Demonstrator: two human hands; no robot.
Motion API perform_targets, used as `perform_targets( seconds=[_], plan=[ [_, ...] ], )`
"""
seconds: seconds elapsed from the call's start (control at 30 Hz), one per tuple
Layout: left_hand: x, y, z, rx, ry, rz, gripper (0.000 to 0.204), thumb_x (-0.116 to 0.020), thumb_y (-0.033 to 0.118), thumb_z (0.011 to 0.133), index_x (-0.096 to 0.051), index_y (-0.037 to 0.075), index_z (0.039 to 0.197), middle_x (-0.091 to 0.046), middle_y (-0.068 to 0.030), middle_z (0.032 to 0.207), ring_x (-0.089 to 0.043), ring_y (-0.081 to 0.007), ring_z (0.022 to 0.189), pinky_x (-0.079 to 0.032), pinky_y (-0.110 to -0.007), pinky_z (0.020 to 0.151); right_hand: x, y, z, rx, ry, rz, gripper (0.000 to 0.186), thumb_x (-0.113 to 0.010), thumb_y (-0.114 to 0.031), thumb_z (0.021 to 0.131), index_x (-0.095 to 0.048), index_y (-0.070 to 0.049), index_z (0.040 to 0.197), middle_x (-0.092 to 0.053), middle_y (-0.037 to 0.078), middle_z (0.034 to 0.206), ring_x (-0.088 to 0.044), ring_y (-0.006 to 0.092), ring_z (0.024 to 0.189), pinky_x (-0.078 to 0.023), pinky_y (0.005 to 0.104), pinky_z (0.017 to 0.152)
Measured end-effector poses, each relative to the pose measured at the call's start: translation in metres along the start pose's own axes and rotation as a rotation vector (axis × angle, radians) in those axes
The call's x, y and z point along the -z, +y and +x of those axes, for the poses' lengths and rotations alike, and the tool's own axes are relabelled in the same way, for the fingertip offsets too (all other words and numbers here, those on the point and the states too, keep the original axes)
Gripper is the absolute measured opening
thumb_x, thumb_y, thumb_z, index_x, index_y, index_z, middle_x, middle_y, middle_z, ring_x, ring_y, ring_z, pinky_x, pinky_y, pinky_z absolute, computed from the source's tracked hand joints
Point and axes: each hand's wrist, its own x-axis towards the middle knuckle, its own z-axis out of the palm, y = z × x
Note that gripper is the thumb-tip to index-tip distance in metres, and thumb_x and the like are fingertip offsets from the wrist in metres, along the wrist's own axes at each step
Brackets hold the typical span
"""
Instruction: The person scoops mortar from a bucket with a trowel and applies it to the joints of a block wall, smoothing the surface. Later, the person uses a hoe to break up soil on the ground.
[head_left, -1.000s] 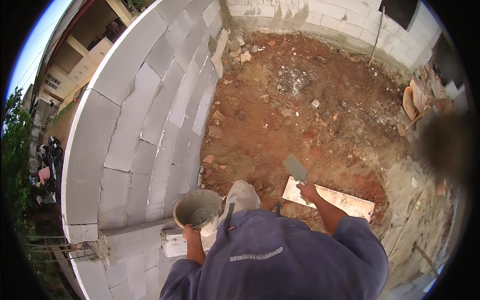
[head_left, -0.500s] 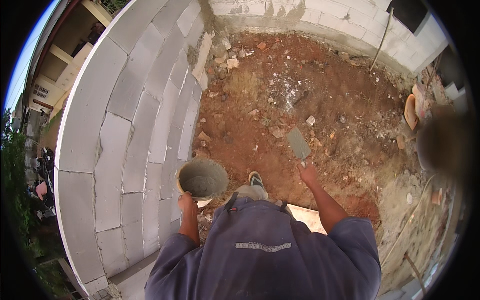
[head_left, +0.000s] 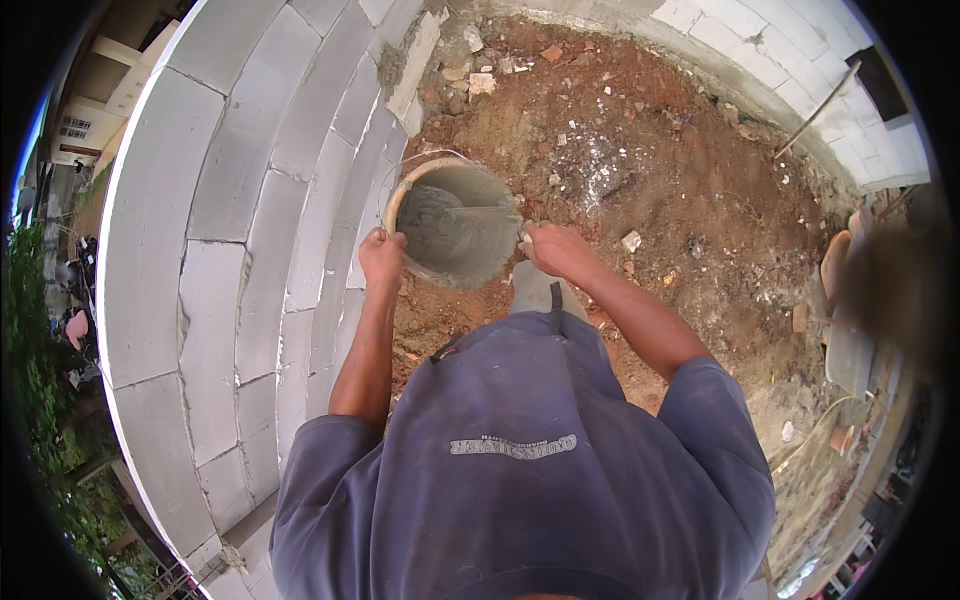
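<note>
Bucket [head_left: 468, 177] of mortar [head_left: 432, 240], shifted to upper centre: left hand [head_left: 383, 259] gripping its rim; right hand [head_left: 558, 248], previously well apart, closed around the trowel [head_left: 526, 237] at the rim's right.

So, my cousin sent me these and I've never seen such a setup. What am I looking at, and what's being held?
There's no machine here, just a person's two bare hands. The pictures come from a wide fisheye camera on the person's head, looking down, so straight edges curve and the corners go black. The dark blue shirt is the wearer's own. The left hand grips the rim of a bucket of grey, mortar-like mix. The right hand, opposite, seems to hold a trowel by its handle; the blade is hard to make out. The ground is reddish-brown soil with scattered rubble. A pale block wall rises at left.
</note>
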Motion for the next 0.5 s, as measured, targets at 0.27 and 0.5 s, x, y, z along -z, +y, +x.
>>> perform_targets(
  seconds=[0.27,0.5],
  plan=[
    [-0.114,0.112,0.083,-0.014,-0.005,0.164,0.018,-0.066,0.004,0.074,-0.051,0.004,0.065,-0.048,0.001,0.06,-0.043,-0.0105,0.055,-0.036,-0.032,0.05,0.033,0.048,0.192,-0.048,-0.492,-0.066,0.028,-0.055,-0.016,0.09,-0.072,0.004,0.099,-0.069,0.03,0.106,-0.069,0.0417,0.099,-0.055,0.0473,0.086],
    [-0.124,0.148,0.165,0.079,-0.001,0.115,0.023,-0.066,0.001,0.074,-0.047,0.006,0.063,-0.046,0.0007,0.058,-0.042,-0.0108,0.053,-0.036,-0.032,0.049,0.061,0.075,0.253,-0.176,-0.794,1.093,0.038,-0.061,-0.037,0.095,-0.061,-0.003,0.111,-0.059,0.008,0.072,-0.063,0.0162,0.062,-0.052,0.0333,0.05]
  ],
)
